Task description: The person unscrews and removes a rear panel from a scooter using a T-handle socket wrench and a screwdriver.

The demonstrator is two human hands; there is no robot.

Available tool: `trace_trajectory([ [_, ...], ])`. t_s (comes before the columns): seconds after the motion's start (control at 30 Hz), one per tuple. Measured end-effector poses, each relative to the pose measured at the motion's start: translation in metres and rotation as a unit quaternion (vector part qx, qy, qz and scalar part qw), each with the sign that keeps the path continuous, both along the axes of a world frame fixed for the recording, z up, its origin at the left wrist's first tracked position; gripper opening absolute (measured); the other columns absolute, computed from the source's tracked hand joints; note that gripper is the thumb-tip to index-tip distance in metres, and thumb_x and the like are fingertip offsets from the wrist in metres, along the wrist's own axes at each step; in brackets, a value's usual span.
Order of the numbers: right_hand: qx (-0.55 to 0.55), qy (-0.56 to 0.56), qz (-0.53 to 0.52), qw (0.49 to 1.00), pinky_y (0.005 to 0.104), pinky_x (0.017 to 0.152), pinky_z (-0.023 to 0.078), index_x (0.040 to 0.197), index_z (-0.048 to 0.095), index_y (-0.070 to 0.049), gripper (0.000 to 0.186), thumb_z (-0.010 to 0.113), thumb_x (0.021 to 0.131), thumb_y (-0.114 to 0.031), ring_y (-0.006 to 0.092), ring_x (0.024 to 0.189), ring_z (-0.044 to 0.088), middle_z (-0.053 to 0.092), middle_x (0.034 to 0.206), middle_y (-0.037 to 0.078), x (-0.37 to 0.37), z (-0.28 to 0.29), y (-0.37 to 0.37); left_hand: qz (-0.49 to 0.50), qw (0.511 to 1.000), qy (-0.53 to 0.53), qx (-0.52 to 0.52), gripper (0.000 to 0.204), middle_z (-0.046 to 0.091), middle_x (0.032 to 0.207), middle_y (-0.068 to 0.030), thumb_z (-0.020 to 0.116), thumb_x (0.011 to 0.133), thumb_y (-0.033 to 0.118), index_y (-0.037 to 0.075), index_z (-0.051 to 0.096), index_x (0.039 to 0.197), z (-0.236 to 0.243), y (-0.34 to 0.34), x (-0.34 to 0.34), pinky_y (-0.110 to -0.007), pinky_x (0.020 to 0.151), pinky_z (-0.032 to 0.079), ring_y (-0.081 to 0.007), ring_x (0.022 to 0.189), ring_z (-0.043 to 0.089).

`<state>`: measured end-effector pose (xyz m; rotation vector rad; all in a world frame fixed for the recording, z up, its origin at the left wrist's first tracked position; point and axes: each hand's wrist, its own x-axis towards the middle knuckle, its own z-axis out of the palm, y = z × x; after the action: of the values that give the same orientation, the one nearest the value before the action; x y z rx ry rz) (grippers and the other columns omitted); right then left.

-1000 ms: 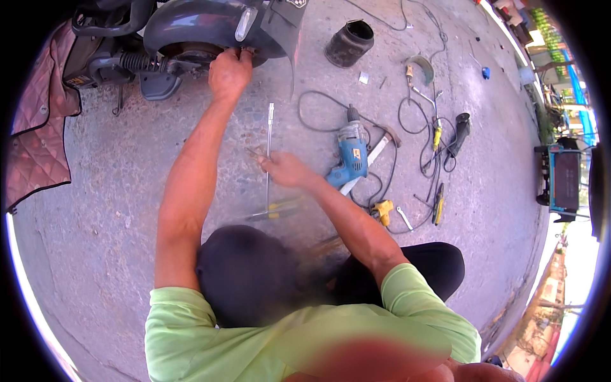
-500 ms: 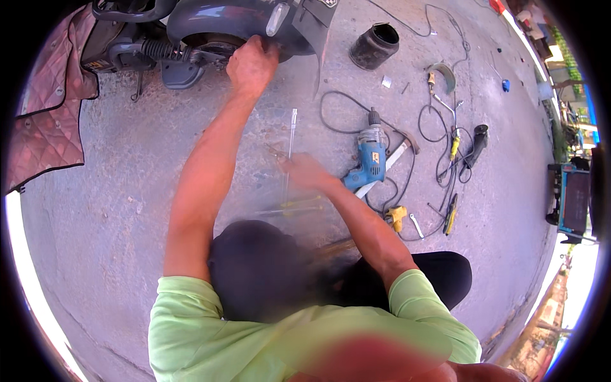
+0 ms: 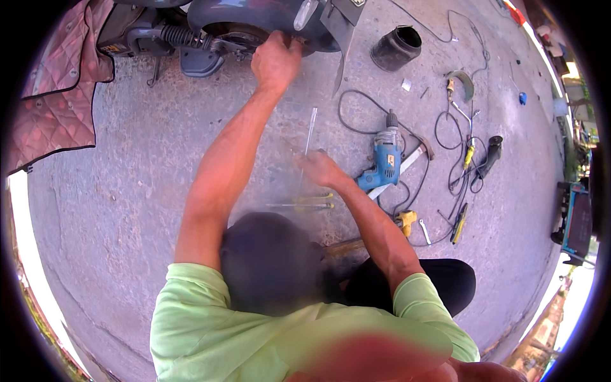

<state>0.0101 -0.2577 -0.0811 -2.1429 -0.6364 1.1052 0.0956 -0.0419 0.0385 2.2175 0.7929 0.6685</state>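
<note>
My left hand (image 3: pixel 275 58) reaches up to the dark scooter's wheel area under its curved fender (image 3: pixel 254 13), beside a clear lens (image 3: pixel 304 14), fingers curled on something I cannot make out. My right hand (image 3: pixel 321 167) is bent around a small, blurred item, next to a thin chrome bar (image 3: pixel 312 121). Below it lie screwdrivers with yellow handles (image 3: pixel 324 205). A blue drill (image 3: pixel 387 159) with its cord rests to the right, on a pale hammer-like tool (image 3: pixel 417 155).
Pink quilted padding (image 3: pixel 57 121) is at the left. A black can (image 3: pixel 398 48) stands right of the scooter. Cables (image 3: pixel 439 127), a yellow plug-like piece (image 3: pixel 406 223), a small wrench (image 3: pixel 425 230) and other tools are scattered right. A cart (image 3: pixel 576 219) is at the far right edge.
The view has shifted, so the scooter and floor items appear further right. My left hand stays at the wheel area, its grip slightly altered. My right hand remains beside the chrome bar, blurred by motion.
</note>
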Motion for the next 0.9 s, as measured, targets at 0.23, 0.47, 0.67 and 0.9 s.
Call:
trace_trajectory([
  [0.23, 0.001, -0.029, 0.001, 1.000, 0.0473, 0.085, 0.051, 0.103, 0.069, 0.004, 0.056, 0.052, 0.102, -0.049, 0.0374, 0.094, 0.070, 0.071, 0.095, 0.027, -0.002, -0.010, 0.000, -0.033, 0.996, -0.031, -0.073, 0.041, 0.075, 0.094, -0.0235, 0.060, 0.097, 0.042, 0.003, 0.073, 0.099, -0.012, 0.003, 0.006, -0.051, 0.087, 0.054, -0.0461, 0.095, 0.070],
  [0.47, -0.013, -0.002, 0.000, 1.000, 0.0517, 0.088, 0.050, 0.103, 0.067, 0.005, 0.059, 0.050, 0.102, -0.052, 0.0477, 0.104, 0.066, 0.069, 0.103, 0.032, -0.001, 0.008, 0.002, -0.010, 0.999, -0.046, -0.024, 0.038, 0.075, 0.096, -0.0234, 0.061, 0.096, 0.039, 0.003, 0.071, 0.100, -0.008, -0.003, 0.000, -0.053, 0.087, 0.053, -0.0457, 0.095, 0.070],
  [0.67, -0.021, -0.006, 0.005, 1.000, 0.0517, 0.088, 0.049, 0.100, 0.068, 0.004, 0.057, 0.050, 0.102, -0.050, 0.0476, 0.104, 0.066, 0.069, 0.102, 0.033, 0.000, 0.005, 0.002, -0.016, 0.999, 0.025, 0.033, 0.032, 0.074, 0.098, -0.0245, 0.058, 0.096, 0.036, 0.008, 0.071, 0.103, -0.009, 0.002, 0.002, -0.055, 0.089, 0.052, -0.0466, 0.098, 0.069],
  [0.9, -0.010, 0.001, 0.003, 1.000, 0.0519, 0.088, 0.049, 0.102, 0.068, 0.004, 0.056, 0.049, 0.103, -0.048, 0.0476, 0.103, 0.066, 0.069, 0.102, 0.032, -0.001, -0.003, -0.004, -0.007, 0.999, 0.040, 0.033, 0.039, 0.074, 0.097, -0.0251, 0.057, 0.096, 0.043, 0.009, 0.074, 0.104, -0.010, 0.006, 0.002, -0.054, 0.089, 0.053, -0.0469, 0.098, 0.069],
])
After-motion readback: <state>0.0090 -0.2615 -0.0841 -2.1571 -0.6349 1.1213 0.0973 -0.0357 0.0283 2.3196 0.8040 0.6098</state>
